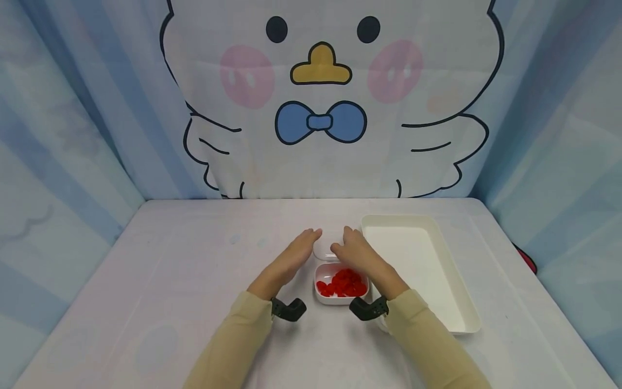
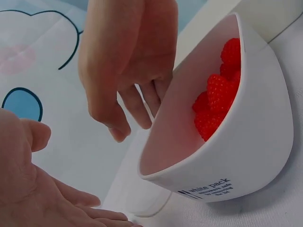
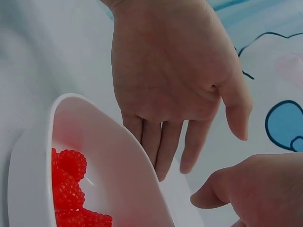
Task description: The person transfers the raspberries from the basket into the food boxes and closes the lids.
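Note:
A small white plastic container (image 1: pixel 318 294) of red raspberries (image 1: pixel 346 282) stands on the table between my wrists. Just beyond it lies a clear lid (image 1: pixel 324 250). My left hand (image 1: pixel 291 258) is at the lid's left side, its fingers straight and the palm turned inward, as the right wrist view shows. Over the lid's right side is my right hand (image 1: pixel 360 253), the fingers loosely bent with nothing between them. In the left wrist view the right hand (image 2: pixel 128 61) hangs beside the container's rim, and printed lettering (image 2: pixel 208 188) shows on the container's wall.
A large cream tray (image 1: pixel 454 281) lies to the right, partly under my right forearm. A pale cloth covers the table (image 1: pixel 194 281). Behind it hangs a curtain (image 1: pixel 320 167) printed with a cartoon bird, and striped curtains (image 1: pixel 63 162) enclose the sides.

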`<move>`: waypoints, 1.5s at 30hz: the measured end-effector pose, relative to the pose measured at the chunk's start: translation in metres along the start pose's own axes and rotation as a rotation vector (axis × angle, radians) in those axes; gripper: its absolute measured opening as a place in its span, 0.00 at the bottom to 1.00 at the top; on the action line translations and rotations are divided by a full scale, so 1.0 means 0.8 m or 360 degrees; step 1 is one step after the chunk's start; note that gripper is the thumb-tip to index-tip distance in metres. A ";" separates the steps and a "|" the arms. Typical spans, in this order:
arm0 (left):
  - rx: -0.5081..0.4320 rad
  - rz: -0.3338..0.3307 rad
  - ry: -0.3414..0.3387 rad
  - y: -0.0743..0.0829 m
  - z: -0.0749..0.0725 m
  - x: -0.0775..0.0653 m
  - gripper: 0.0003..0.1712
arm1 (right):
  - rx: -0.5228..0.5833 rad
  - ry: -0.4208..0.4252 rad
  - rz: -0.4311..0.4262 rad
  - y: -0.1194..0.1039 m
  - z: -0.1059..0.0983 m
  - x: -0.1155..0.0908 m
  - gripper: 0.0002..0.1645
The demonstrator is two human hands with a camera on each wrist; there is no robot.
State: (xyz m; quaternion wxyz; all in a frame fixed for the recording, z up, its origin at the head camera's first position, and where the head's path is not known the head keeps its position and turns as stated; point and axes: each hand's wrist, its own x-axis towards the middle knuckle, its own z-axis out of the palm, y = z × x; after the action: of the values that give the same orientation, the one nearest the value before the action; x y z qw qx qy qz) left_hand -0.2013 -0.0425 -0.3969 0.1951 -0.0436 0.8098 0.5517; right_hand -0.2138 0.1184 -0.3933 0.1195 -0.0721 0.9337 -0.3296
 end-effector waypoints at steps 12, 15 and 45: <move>-0.0119 0.0021 -0.0068 0.000 -0.001 0.000 0.41 | -0.0158 -0.0031 0.0138 -0.014 0.005 0.001 0.30; -0.0157 0.0046 -0.0059 -0.001 0.000 0.001 0.38 | -0.0145 -0.0013 0.0128 -0.014 0.006 0.002 0.29; -0.0383 0.0090 0.0127 -0.001 0.000 0.004 0.30 | 0.0041 0.0153 0.0075 -0.010 0.007 -0.003 0.32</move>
State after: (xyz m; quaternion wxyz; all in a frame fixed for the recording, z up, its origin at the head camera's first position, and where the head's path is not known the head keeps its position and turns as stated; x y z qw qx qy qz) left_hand -0.2038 -0.0423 -0.3985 0.1405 -0.0656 0.7457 0.6480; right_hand -0.2098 0.1093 -0.3921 0.0831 -0.0325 0.9355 -0.3418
